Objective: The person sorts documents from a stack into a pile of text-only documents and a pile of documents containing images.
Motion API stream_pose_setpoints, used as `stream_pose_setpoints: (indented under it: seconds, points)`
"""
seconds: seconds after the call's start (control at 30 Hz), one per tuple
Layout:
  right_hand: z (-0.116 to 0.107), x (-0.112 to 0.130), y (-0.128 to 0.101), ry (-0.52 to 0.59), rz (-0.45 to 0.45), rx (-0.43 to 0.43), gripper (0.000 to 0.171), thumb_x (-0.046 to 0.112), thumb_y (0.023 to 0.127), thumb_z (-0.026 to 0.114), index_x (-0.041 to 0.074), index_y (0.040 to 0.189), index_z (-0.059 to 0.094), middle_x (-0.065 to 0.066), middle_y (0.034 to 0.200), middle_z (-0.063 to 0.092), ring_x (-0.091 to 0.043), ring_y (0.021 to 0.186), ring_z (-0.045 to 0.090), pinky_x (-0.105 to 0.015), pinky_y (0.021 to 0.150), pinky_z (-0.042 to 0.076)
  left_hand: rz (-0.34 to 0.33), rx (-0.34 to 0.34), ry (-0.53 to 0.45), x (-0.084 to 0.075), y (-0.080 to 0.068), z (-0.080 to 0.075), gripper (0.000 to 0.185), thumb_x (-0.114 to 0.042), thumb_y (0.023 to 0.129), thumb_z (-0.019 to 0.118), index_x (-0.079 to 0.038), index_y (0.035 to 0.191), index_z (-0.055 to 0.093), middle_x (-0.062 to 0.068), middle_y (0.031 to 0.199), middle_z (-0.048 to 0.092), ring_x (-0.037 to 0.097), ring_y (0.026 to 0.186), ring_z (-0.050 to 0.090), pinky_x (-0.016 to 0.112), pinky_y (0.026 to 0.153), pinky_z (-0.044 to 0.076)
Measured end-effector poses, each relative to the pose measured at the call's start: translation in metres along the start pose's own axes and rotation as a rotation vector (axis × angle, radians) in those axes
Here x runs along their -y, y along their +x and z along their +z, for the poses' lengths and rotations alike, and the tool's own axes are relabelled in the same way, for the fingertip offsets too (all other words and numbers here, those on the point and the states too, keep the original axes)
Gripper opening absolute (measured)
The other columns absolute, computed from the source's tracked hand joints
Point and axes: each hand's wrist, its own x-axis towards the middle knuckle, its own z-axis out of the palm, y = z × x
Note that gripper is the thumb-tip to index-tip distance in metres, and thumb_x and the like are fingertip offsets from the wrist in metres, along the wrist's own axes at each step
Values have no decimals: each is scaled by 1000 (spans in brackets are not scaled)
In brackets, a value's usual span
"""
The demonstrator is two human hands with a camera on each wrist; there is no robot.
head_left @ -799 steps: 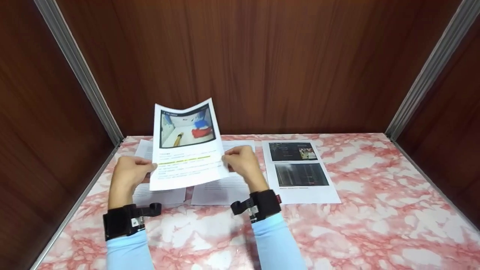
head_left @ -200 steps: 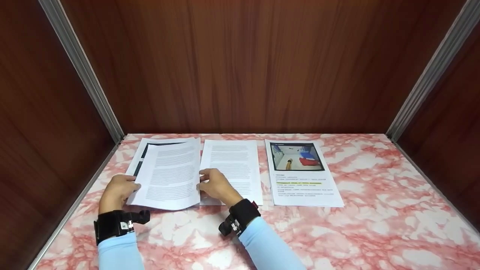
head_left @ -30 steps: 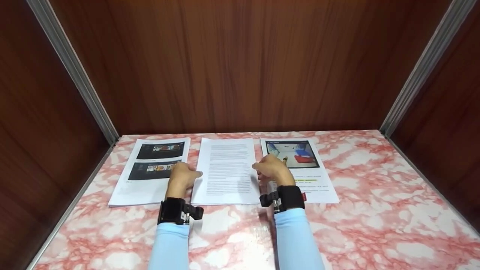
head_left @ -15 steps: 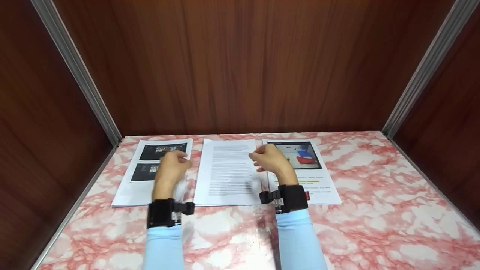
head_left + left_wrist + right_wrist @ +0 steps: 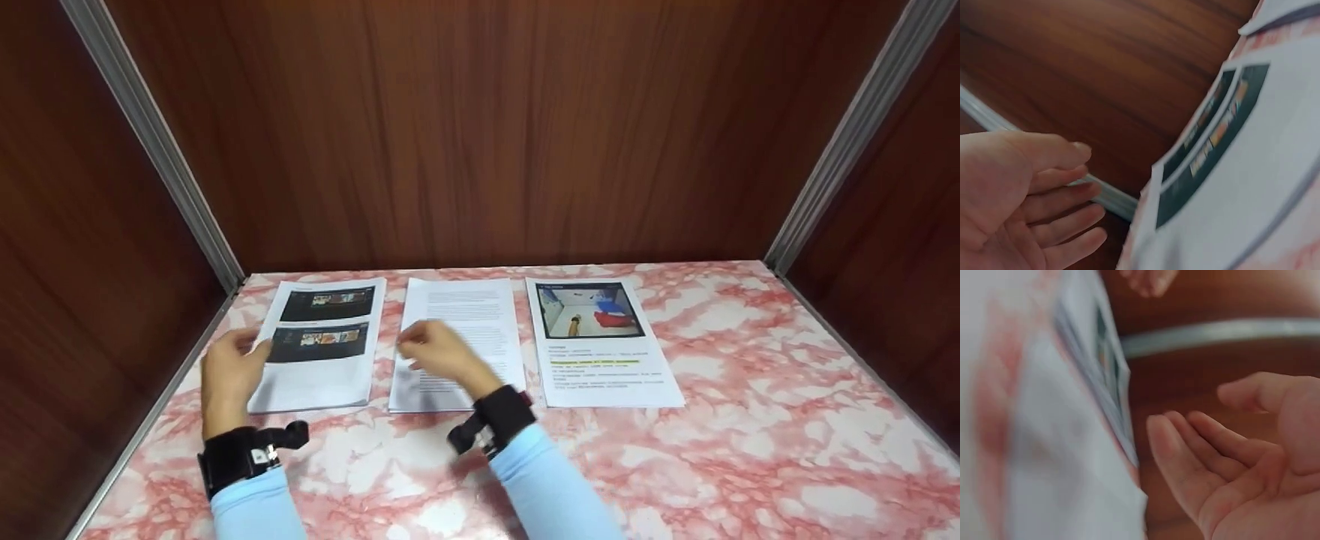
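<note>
Empty, both hands [image 5: 229,367] [image 5: 435,354] — left sheet [image 5: 319,345] lies lengthwise front-to-back.

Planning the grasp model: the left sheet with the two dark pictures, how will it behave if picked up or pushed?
The left sheet is probably floppy: it looks thin and lies flat on the marble table, so it would likely sag if lifted by one edge. It is likely very light. A push would probably slide it on the smooth-looking top, possibly into the middle sheet beside it.
</note>
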Motion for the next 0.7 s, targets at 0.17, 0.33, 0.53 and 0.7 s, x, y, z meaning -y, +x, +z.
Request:
stream_pose_setpoints:
  seconds: [0.17, 0.33, 0.53, 0.7]
  points:
    - [34, -4, 5, -19, 57, 47, 37, 19, 91, 63, -4, 120, 61, -8, 101, 67, -18, 86, 65, -30, 76, 53, -110, 29, 78, 23, 1, -2, 51, -22, 94, 57, 5, 136, 49, 31, 135, 48, 46, 124, 44, 54, 101, 35]
    - [52, -7, 4, -19, 115, 83, 49, 26, 90, 64, -4, 128, 57, -11, 116, 64, -19, 90, 65, -32, 87, 49, -139, 61, 99, 31, 1, 1, 53, -21, 94, 57, 9, 137, 45, 34, 134, 47, 48, 121, 45, 55, 101, 35]
    - [60, -5, 4, -76, 105, 48, 48, 24, 88, 64, -6, 125, 59, -13, 118, 64, -19, 104, 60, -32, 94, 45, -153, 127, 135, 28, 5, 4, 57, -22, 94, 55, 12, 137, 42, 35, 135, 44, 49, 121, 44, 54, 102, 34]
    - [66, 0, 5, -121, 129, 43, 48, 24, 86, 65, -4, 124, 60, -11, 116, 65, -18, 105, 59, -31, 94, 45, -159, 207, 195, 30, 8, -4, 58, -23, 94, 53, 16, 136, 40, 37, 134, 43, 50, 119, 45, 56, 100, 35]
